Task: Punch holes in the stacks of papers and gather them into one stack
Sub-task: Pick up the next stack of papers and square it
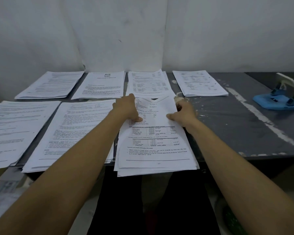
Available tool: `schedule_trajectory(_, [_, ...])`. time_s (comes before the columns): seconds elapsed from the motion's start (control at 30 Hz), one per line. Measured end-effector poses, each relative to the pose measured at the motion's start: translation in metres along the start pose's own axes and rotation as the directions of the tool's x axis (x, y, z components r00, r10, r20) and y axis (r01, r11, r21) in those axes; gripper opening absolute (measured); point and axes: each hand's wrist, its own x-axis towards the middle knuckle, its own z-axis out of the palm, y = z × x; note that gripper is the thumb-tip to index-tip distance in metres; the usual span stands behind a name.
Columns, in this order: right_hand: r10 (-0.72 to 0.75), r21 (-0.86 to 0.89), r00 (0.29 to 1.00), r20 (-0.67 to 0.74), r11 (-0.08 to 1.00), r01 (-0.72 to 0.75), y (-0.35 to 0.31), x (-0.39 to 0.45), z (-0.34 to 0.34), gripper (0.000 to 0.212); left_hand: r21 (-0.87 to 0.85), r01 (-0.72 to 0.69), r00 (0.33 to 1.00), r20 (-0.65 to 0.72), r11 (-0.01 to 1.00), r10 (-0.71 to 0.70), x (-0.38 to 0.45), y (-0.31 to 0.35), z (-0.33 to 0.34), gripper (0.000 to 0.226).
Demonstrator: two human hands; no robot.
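Observation:
A stack of printed papers (157,150) lies at the front middle of the dark table (236,126), its near end hanging over the edge. My left hand (128,107) grips its left side with the thumb on top. My right hand (185,112) grips its right side the same way. The far end of the stack bows upward between the hands. Other paper stacks lie around it: two at the front left (15,129) (78,133) and several along the back, one at the back right (200,83). A blue hole punch (278,100) sits at the far right.
A white wall (143,31) rises just behind the table. The table's right part has worn, scratched paint (261,119). Below the front edge there is dark floor and a green-patterned thing (231,219) at the lower right.

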Motion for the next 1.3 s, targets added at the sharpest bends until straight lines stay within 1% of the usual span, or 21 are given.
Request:
schedule_trajectory(0.1, [-0.089, 0.064, 0.992, -0.085, 0.993, 0.095, 0.010, -0.007, 0.001, 0.030, -0.131, -0.053, 0.993, -0.110, 0.990, 0.039, -0.010, -0.001, 0.006, 0.102])
schedule_trajectory(0.2, [-0.085, 0.175, 0.989, -0.119, 0.979, 0.105, 0.012, -0.011, -0.001, 0.028, -0.383, -0.075, 0.977, -0.213, 0.921, -0.009, -0.023, -0.002, 0.009, 0.115])
schedule_trajectory(0.27, [-0.078, 0.248, 0.986, -0.145, 0.962, 0.112, 0.011, -0.014, -0.003, 0.025, -0.572, -0.080, 0.967, -0.244, 0.816, -0.077, -0.033, -0.004, 0.010, 0.114])
schedule_trajectory(0.3, [-0.067, 0.297, 0.987, -0.149, 0.949, 0.109, 0.011, -0.015, -0.005, 0.023, -0.671, -0.075, 0.964, -0.239, 0.738, -0.119, -0.038, -0.005, 0.011, 0.109])
schedule_trajectory(0.37, [-0.040, 0.400, 0.988, -0.147, 0.911, 0.097, 0.011, -0.015, -0.009, 0.020, -0.836, -0.066, 0.963, -0.196, 0.545, -0.183, -0.045, -0.008, 0.013, 0.091])
schedule_trajectory(0.4, [-0.027, 0.442, 0.989, -0.148, 0.892, 0.091, 0.012, -0.015, -0.011, 0.021, -0.879, -0.071, 0.967, -0.177, 0.471, -0.184, -0.047, -0.010, 0.016, 0.076])
schedule_trajectory(0.47, [-0.013, 0.508, 0.988, -0.155, 0.856, 0.092, 0.010, -0.015, -0.014, 0.023, -0.908, -0.091, 0.973, -0.168, 0.409, -0.156, -0.049, -0.013, 0.023, 0.048])
schedule_trajectory(0.5, [-0.016, 0.527, 0.988, -0.152, 0.845, 0.095, 0.009, -0.015, -0.016, 0.023, -0.904, -0.105, 0.971, -0.184, 0.415, -0.154, -0.048, -0.015, 0.027, 0.041])
schedule_trajectory(0.53, [-0.022, 0.541, 0.990, -0.139, 0.836, 0.094, 0.007, -0.014, -0.017, 0.023, -0.887, -0.125, 0.961, -0.219, 0.444, -0.168, -0.047, -0.015, 0.029, 0.039])
schedule_trajectory(0.6, [-0.042, 0.571, 0.995, -0.090, 0.816, 0.086, 0.002, -0.012, -0.021, 0.022, -0.847, -0.160, 0.932, -0.299, 0.506, -0.205, -0.045, -0.015, 0.029, 0.042])
schedule_trajectory(0.63, [-0.056, 0.585, 0.996, -0.068, 0.807, 0.086, -0.001, -0.011, -0.024, 0.022, -0.850, -0.165, 0.924, -0.311, 0.501, -0.223, -0.044, -0.015, 0.026, 0.049])
schedule_trajectory(0.67, [-0.072, 0.596, 0.996, -0.056, 0.798, 0.092, -0.005, -0.011, -0.027, 0.021, -0.878, -0.151, 0.929, -0.284, 0.455, -0.239, -0.044, -0.014, 0.022, 0.058])
schedule_trajectory(0.73, [-0.092, 0.623, 0.995, -0.049, 0.775, 0.103, -0.013, -0.009, -0.034, 0.023, -0.950, -0.095, 0.956, -0.171, 0.299, -0.238, -0.043, -0.011, 0.012, 0.071])
schedule_trajectory(0.77, [-0.105, 0.633, 0.993, -0.048, 0.766, 0.111, -0.018, -0.009, -0.037, 0.024, -0.971, -0.068, 0.969, -0.119, 0.230, -0.218, -0.043, -0.010, 0.007, 0.070])
schedule_trajectory(0.83, [-0.134, 0.650, 0.990, -0.051, 0.748, 0.135, -0.030, -0.008, -0.045, 0.026, -0.984, -0.060, 0.984, -0.087, 0.170, -0.154, -0.042, -0.007, -0.004, 0.052])
schedule_trajectory(0.9, [-0.163, 0.659, 0.984, -0.070, 0.733, 0.168, -0.042, -0.007, -0.053, 0.024, -0.981, -0.123, 0.984, -0.140, 0.150, -0.107, -0.042, -0.001, -0.016, 0.033])
schedule_trajectory(0.97, [-0.200, 0.644, 0.974, -0.104, 0.733, 0.219, -0.057, -0.004, -0.062, 0.022, -0.970, -0.203, 0.971, -0.216, 0.133, -0.097, -0.039, 0.006, -0.031, 0.027])
schedule_trajectory(1.03, [-0.251, 0.619, 0.958, -0.135, 0.734, 0.280, -0.071, 0.000, -0.071, 0.020, -0.940, -0.301, 0.944, -0.318, 0.160, -0.091, -0.037, 0.014, -0.049, 0.025])
schedule_trajectory(1.1, [-0.299, 0.577, 0.938, -0.174, 0.741, 0.343, -0.087, 0.002, -0.081, 0.020, -0.891, -0.395, 0.903, -0.422, 0.223, -0.085, -0.035, 0.021, -0.065, 0.026])
schedule_trajectory(1.2, [-0.351, 0.548, 0.910, -0.220, 0.727, 0.413, -0.105, 0.002, -0.091, 0.016, -0.823, -0.479, 0.847, -0.525, 0.304, -0.088, -0.032, 0.029, -0.082, 0.027])
schedule_trajectory(1.3, [-0.381, 0.543, 0.896, -0.229, 0.714, 0.443, -0.107, 0.001, -0.093, 0.017, -0.804, -0.516, 0.822, -0.562, 0.296, -0.093, -0.031, 0.029, -0.085, 0.030])
